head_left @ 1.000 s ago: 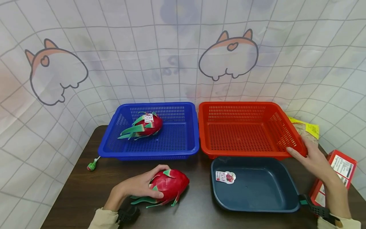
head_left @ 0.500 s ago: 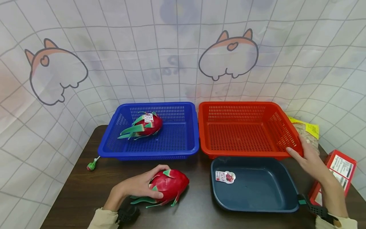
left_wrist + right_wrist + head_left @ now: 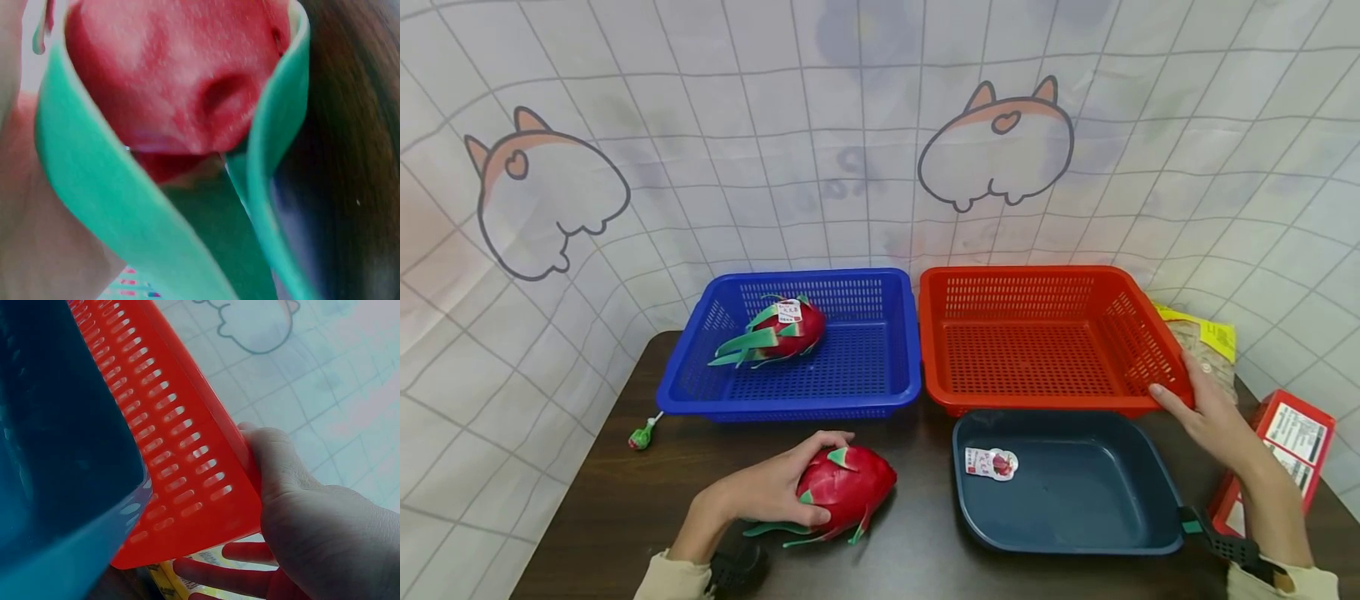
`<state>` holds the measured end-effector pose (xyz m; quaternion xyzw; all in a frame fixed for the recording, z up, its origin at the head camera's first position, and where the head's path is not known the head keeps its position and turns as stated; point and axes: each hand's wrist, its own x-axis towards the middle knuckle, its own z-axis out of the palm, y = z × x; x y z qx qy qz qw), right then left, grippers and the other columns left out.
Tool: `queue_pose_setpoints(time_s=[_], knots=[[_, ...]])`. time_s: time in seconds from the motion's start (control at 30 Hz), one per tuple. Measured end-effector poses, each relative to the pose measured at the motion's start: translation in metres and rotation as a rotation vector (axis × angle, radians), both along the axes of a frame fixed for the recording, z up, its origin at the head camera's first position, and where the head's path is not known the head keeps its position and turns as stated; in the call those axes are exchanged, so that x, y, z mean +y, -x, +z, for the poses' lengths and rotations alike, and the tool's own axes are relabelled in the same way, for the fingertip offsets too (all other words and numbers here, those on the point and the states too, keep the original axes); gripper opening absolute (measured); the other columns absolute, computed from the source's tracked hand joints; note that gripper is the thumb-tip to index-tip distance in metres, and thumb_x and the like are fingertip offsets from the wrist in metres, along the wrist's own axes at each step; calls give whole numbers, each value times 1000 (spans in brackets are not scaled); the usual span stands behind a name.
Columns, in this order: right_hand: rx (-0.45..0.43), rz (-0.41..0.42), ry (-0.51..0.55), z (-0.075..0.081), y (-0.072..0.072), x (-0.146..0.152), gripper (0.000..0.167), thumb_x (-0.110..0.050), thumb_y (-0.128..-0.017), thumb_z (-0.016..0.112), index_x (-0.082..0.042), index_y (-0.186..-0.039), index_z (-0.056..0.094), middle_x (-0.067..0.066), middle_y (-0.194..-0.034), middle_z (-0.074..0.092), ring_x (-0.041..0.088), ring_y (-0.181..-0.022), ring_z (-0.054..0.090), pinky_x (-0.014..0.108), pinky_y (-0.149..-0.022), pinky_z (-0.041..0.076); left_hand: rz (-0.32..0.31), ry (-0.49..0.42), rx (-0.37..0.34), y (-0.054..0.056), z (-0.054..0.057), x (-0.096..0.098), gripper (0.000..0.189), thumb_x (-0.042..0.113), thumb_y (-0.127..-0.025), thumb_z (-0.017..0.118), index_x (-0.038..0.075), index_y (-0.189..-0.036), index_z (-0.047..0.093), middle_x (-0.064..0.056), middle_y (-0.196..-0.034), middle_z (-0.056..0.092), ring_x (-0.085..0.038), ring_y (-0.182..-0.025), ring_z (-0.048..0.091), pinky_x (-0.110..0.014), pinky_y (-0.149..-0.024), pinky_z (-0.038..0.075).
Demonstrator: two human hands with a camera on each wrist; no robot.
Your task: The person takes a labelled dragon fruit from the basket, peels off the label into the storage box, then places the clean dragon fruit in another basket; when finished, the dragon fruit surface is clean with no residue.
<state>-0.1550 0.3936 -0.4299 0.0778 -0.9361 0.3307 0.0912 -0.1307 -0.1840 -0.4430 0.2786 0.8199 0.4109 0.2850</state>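
My left hand [image 3: 767,492] grips a red dragon fruit [image 3: 853,492] with green leaf tips, low over the dark table. Close up in the left wrist view, the fruit's [image 3: 169,62] red end and curling green leaves fill the frame. At the right, my right hand [image 3: 1217,417] holds the near right corner of a red slotted basket [image 3: 1015,402]. In the right wrist view its thumb lies over the rim, and the fingers [image 3: 225,575] reach along the outside below. The red basket holds nothing.
A second dragon fruit [image 3: 803,333] with a label lies in the blue basket [image 3: 790,408]. A dark blue tray [image 3: 1075,492] with a sticker [image 3: 992,463] stands before the red basket. Around them are a lollipop [image 3: 642,437], a yellow-topped bag [image 3: 1219,340] and a red box [image 3: 1297,437].
My right hand and the basket corner have shifted slightly left since the earliest frame. My left hand stays on the dragon fruit almost without moving.
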Motion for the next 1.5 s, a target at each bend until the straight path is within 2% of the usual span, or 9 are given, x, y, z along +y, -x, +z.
queue_pose_setpoints(time_s=[0.1,0.37,0.67,0.9,1.0,1.07,1.17,1.37,1.5], knots=[[3,-1,-4,0,0,0,74,-24,-95,59,-6,-153,17,26,-126,47,-13,-90,38,10,-65,44,4,10,32,-2,4,4,81,33,-77,73,38,-142,26,9,-148,35,-26,-128,44,-28,-87,55],[8,7,3,-2,1,2,73,-23,-94,60,-5,-152,18,25,-125,47,-13,-90,38,10,-65,45,6,27,93,-7,11,13,82,29,-72,75,38,-139,30,14,-143,40,-19,-125,45,-25,-85,54],[19,4,5,-2,2,3,72,-22,-94,60,-3,-151,20,26,-123,49,-14,-88,39,10,-65,44,73,29,97,-3,3,18,72,30,-73,74,38,-132,33,16,-143,42,-20,-123,48,-29,-84,56],[21,-6,5,-1,2,2,70,-23,-95,60,-5,-150,21,25,-124,49,-14,-88,40,9,-66,44,59,-42,127,2,-2,18,67,41,-75,77,36,-128,36,18,-145,42,-21,-127,48,-28,-86,55],[22,-11,-1,-1,3,2,70,-22,-95,59,-4,-150,21,26,-124,48,-15,-88,38,9,-65,43,64,-45,149,2,-3,19,65,43,-77,78,37,-127,37,20,-144,44,-20,-126,49,-26,-86,55],[22,-9,-3,-1,3,2,70,-21,-94,60,-3,-150,21,27,-123,49,-15,-87,38,9,-65,43,71,-35,179,0,-3,22,65,42,-77,78,37,-127,38,21,-142,46,-18,-123,51,-25,-84,55],[23,-8,-8,-2,3,2,71,-21,-94,60,-2,-150,21,27,-123,49,-15,-87,37,9,-64,42,79,-17,261,-4,-3,27,68,38,-74,79,36,-128,38,21,-140,48,-14,-119,54,-23,-81,55],[23,-8,-12,-3,2,1,73,-22,-94,61,-5,-151,20,26,-125,49,-14,-89,38,9,-65,43,106,41,378,-14,1,35,78,35,-69,78,36,-137,38,14,-134,53,-12,-113,56,-23,-77,56],[18,2,-3,-1,2,-1,72,-23,-94,60,-7,-152,19,24,-124,49,-12,-89,39,10,-66,44,82,105,458,-19,5,39,71,35,-70,73,38,-135,44,11,-136,52,-11,-116,52,-26,-78,56]])
